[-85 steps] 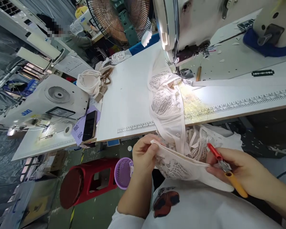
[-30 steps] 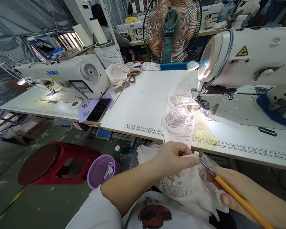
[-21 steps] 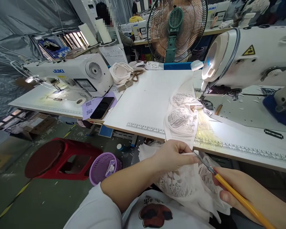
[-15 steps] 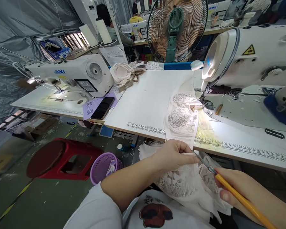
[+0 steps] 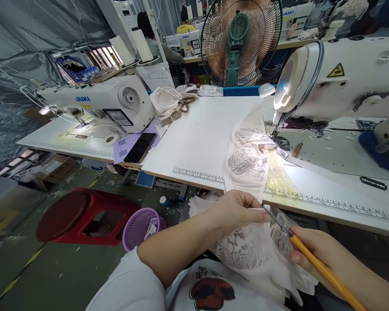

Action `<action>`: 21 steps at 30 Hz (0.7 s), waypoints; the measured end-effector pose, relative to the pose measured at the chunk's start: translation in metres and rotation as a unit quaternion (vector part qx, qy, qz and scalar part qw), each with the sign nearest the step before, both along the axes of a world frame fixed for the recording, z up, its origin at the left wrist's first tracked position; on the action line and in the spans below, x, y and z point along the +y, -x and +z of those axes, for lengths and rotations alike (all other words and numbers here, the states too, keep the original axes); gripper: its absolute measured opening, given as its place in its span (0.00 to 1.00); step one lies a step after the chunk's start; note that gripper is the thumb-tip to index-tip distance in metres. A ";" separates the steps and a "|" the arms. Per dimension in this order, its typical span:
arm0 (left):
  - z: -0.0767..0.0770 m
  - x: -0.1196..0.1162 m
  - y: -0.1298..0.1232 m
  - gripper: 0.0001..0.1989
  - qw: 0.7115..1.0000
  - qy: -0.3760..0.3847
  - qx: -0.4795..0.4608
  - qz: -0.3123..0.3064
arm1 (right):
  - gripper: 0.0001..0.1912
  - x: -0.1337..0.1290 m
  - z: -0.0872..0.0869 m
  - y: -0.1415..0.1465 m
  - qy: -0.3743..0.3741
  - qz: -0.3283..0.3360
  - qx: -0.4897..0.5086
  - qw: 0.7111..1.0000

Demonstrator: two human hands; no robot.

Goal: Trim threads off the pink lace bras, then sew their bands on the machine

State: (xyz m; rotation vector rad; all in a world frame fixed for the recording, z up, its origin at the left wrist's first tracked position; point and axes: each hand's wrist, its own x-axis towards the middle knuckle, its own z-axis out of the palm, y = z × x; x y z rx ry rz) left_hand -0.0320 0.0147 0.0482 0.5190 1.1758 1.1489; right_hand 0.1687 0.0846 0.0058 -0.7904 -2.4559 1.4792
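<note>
White lace fabric (image 5: 246, 164) runs from under the needle of the right sewing machine (image 5: 343, 82), across the table edge, down to my lap. My left hand (image 5: 243, 209) pinches it just below the front edge. In my right hand (image 5: 307, 246) is a tool with an orange handle (image 5: 327, 274) and a thin metal end. The metal tip meets the fabric beside my left fingertips; whether it pierces the cloth is too small to tell. More lace hangs below my left hand.
The white table (image 5: 197, 138) has a printed ruler along its front. Left are another sewing machine (image 5: 100, 101), a phone (image 5: 140, 147) and bundled straps (image 5: 165, 103). A fan (image 5: 240, 39) stands behind. On the floor are a red stool (image 5: 90, 216) and purple basket (image 5: 139, 229).
My right hand and the orange-handled tool have shifted slightly left. My left hand keeps its place on the fabric. The camera view has moved a little.
</note>
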 end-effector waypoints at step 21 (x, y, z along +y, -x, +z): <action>-0.007 -0.034 0.020 0.10 0.975 -0.137 0.091 0.151 | 0.10 -0.043 -0.021 0.037 -0.096 -0.077 0.089 0.988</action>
